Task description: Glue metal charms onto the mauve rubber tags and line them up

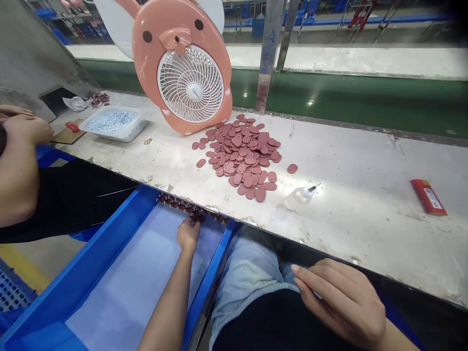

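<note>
Where my left hand (pixel 187 234) reaches into the blue bin (pixel 87 263), I see its fingers bunched against the dark red pieces (pixel 175 204); whether they grip one, I cannot tell. Taking that hand as the clock's hub, I read those pieces as a glossy row along the bin's far end, from eleven o'clock to just past two, above a pale liner (pixel 139 273) that covers the floor. My right hand (pixel 343 300) is between three and four o'clock, over the lap, fingers together and slightly bent; its palm faces away from me, so I cannot tell whether it holds anything.

At eleven o'clock on the white tabletop (pixel 358 161), a shallow white tray (pixel 133 130) holds blue-and-white speckled bits, with a co-worker's hands (pixel 29 127) nearby at ten.

The tabletop's front edge lies between my left hand and the oval discs (pixel 244 151), heaped at one o'clock. A pink animal-faced fan (pixel 146 73) stands at twelve, its base against the heap's far left side. Between two and three I have a clear needle-tipped bottle (pixel 298 199); at three, farther out, a red packet (pixel 428 197) with a white label.

The discs look flat, matt and brownish red, several pierced with small holes; a few lie loose around the heap.
</note>
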### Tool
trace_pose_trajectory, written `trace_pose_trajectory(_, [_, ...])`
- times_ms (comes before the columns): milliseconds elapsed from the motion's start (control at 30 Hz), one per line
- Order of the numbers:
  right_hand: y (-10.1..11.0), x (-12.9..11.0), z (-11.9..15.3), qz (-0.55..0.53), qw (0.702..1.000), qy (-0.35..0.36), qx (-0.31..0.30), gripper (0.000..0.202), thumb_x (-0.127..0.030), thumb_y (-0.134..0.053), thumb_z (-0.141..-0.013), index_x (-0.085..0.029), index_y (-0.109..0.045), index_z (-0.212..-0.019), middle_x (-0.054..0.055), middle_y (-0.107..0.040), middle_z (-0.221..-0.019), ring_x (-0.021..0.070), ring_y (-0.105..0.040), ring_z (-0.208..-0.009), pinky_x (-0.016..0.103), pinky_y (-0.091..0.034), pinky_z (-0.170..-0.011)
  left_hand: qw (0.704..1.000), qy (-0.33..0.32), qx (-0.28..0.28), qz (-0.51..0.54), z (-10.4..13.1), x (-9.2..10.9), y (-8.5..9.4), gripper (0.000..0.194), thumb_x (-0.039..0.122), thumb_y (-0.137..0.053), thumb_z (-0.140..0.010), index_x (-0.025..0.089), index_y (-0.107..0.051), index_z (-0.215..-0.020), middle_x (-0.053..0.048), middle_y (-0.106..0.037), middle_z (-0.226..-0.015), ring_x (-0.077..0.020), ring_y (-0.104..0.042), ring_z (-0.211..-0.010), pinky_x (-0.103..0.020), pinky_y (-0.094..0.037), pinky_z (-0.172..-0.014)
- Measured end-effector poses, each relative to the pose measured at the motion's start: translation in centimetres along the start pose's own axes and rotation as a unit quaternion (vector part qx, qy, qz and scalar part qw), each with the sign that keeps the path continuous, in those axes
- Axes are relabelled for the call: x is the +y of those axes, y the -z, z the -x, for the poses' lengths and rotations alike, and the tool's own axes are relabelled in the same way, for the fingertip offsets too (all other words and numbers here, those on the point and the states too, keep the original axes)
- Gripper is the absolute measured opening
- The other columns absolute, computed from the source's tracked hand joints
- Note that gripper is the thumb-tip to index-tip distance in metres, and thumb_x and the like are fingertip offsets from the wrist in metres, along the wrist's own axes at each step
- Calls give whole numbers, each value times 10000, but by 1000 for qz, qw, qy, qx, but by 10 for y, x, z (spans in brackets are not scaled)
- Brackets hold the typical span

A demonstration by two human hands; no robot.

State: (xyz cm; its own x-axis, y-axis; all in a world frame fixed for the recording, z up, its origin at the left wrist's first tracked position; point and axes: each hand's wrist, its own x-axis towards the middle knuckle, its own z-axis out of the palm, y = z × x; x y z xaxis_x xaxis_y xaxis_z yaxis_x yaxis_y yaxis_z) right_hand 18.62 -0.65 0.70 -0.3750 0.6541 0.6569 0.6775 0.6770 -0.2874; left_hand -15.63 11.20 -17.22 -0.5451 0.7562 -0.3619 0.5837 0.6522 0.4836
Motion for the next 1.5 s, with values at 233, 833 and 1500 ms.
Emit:
trace_pose_trajectory(233, [6,15,12,25,996,-64,51,316,-19,-728,-732,-182,-692,-1000,-20,-677,-742,32,-594,-699,171,-498,-654,987,-37,140,75,30,11,28,468,534,-567,-875,141,-659,-1111,-61,-711,-976,-149,-659,-872,-348,-547,-882])
trace_pose_trajectory(833, [-24,64,-22,-198,856,-478,7,537,-667,-537,-812,-227,-556,-1119,45,-668,-1075,149,-612,-961,272,-487,-854,806,-577,98,91,125,84,26,280,285,-678,-860,373,-730,-1121,19,-745,-1175,-125,-673,-1125,-300,-291,-1139])
trace_pose_trajectory(1500, [-1,-7,-31,-577,570,-583,-46,626,-535,-814,-610,-241,-416,-994,-99,-548,-644,-1,-451,-427,121,-382,-438,746,-354,-230,515,234,109,30,417,211,-873,-650,270,-762,-1048,-25,-758,-949,-99,-715,-849,-168,-588,-793])
